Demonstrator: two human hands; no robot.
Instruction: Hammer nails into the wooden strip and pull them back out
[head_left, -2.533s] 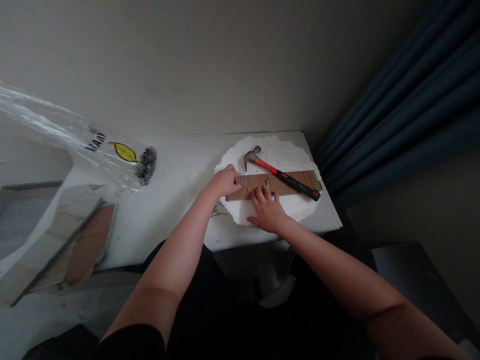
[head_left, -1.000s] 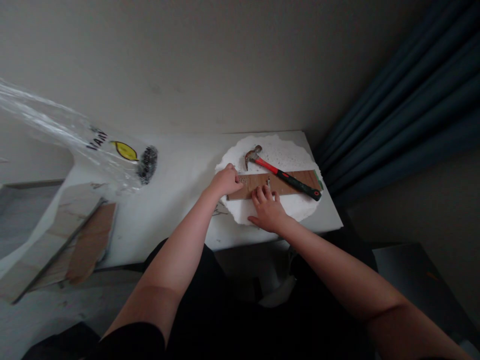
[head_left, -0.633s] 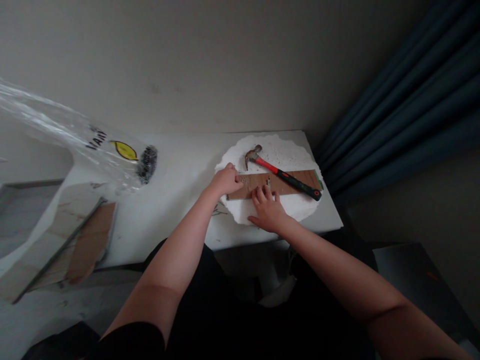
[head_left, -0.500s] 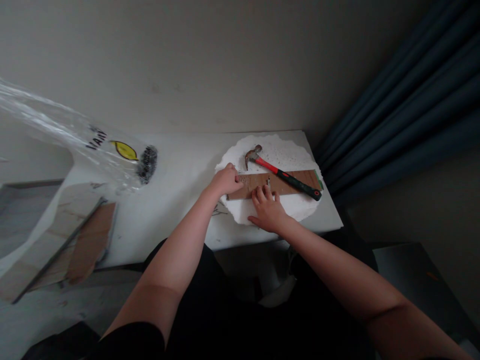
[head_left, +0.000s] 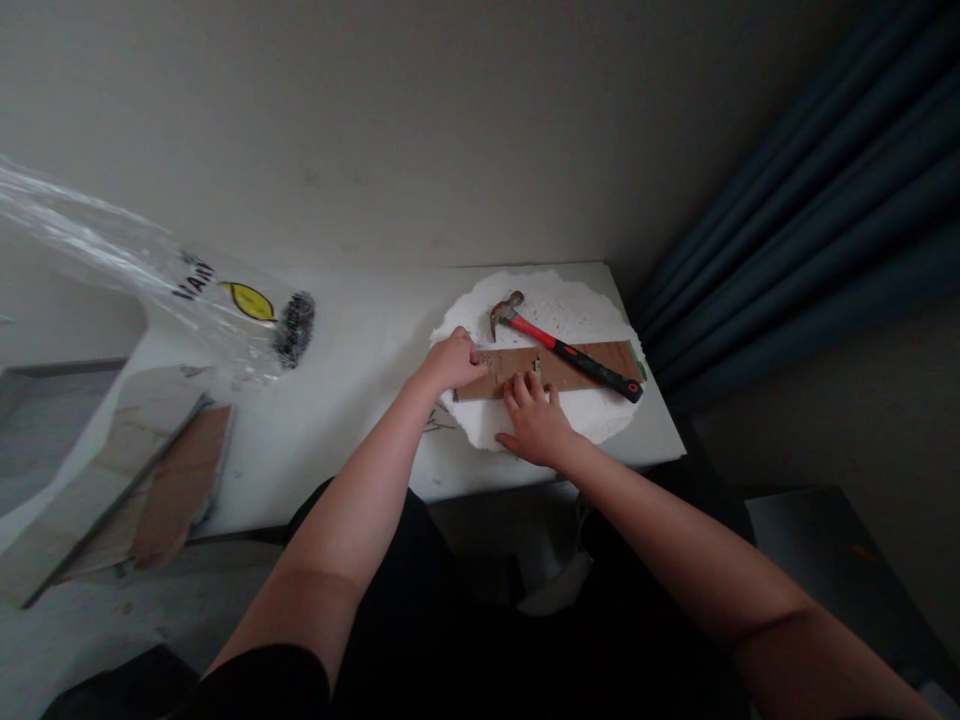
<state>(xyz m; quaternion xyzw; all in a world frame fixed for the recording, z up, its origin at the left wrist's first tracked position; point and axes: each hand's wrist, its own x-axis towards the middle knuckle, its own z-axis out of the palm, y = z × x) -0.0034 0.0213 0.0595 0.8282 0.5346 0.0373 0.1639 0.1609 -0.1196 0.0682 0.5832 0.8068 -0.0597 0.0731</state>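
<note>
A brown wooden board (head_left: 517, 362) lies flat on a rough-edged white foam slab (head_left: 570, 300). At the board's left end my left hand (head_left: 454, 360) has its fingers curled in, close to a patch of small dark bits; whatever they pinch is too small to make out. My right hand (head_left: 536, 420) rests with spread fingers on the board's near edge, beside a small pale mark or piece (head_left: 536, 364). Across the board's right part lies a claw hammer (head_left: 555, 343) with a red and black handle, its head on the foam, untouched by either hand.
The white table (head_left: 360, 330) runs along the wall. A clear plastic bag (head_left: 150, 265) with a yellow print hangs over its left side. Broken board pieces (head_left: 184, 485) jut past the left front edge. A dark blue curtain (head_left: 810, 210) hangs at right.
</note>
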